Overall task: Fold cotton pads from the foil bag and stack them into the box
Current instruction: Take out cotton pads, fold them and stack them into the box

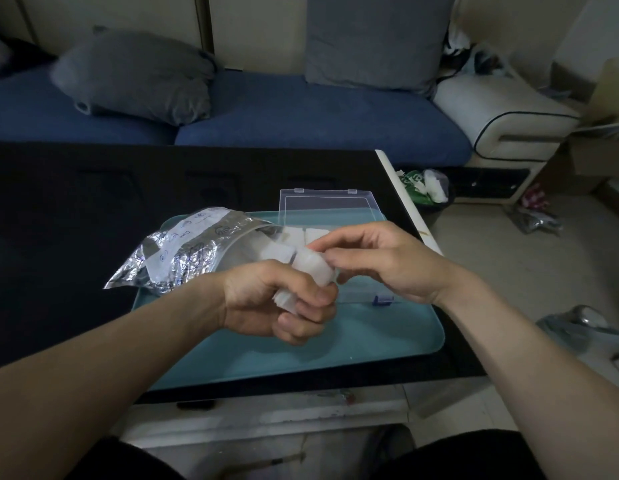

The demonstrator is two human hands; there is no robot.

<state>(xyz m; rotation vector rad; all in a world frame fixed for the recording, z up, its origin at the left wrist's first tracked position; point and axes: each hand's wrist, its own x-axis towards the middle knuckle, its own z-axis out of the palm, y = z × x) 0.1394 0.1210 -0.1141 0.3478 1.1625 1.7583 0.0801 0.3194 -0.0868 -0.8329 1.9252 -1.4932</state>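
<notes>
Two hands, the left hand [284,301] and right hand [381,259], clamp their fingers on one white cotton pad [313,268] above a teal tray [387,341], foil bag [183,254] left, clear box [330,209] beyond.

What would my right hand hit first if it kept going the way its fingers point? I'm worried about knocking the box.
The right hand points left, so it meets the cotton pad it already pinches, then the left hand. The box lies behind, though depth is unclear.
</notes>
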